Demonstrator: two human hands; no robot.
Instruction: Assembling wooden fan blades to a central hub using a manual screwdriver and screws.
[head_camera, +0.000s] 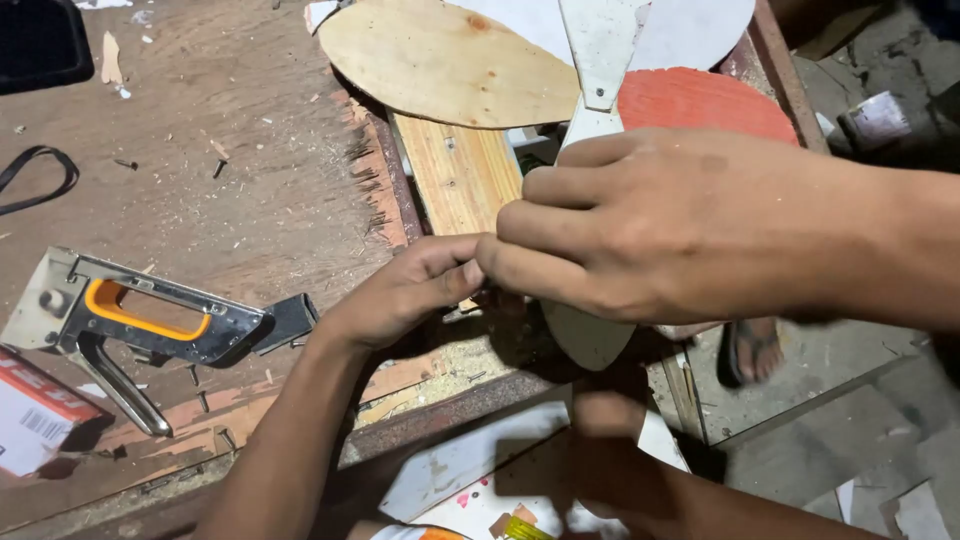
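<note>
My right hand and my left hand meet over the edge of a wooden workbench, fingertips pinched together on something small that the fingers hide. Under my right hand lies a white paddle-shaped cutout, its other end sticking out beyond the knuckles. A plank of light wood lies beneath, with an oval plywood piece and a red oval piece beyond it.
A metal staple gun with an orange grip lies on the bench at left, beside a small red and white box. Loose staples and wood chips litter the bench. A sandalled foot stands on the floor below.
</note>
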